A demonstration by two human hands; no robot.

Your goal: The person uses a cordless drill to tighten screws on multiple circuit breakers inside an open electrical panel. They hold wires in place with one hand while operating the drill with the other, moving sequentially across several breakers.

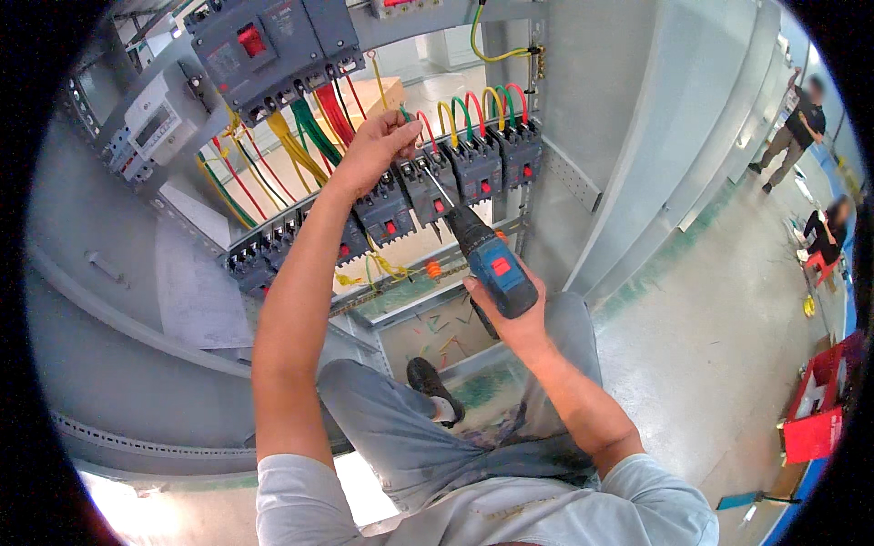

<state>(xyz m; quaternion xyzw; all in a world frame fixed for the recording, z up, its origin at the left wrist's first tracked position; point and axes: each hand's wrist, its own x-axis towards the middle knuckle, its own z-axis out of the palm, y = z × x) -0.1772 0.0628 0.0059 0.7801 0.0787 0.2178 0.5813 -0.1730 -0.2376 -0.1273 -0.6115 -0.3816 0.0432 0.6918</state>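
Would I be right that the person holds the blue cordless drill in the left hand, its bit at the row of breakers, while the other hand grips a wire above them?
Not quite: the head view shows the blue cordless drill in the right hand. Its bit is at the row of breakers, and the left hand grips a wire above them.

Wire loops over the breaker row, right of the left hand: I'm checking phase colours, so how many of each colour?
Red loops: 3
Yellow loops: 2
Green loops: 2
Total: 7, not counting a green one half hidden at the left hand.
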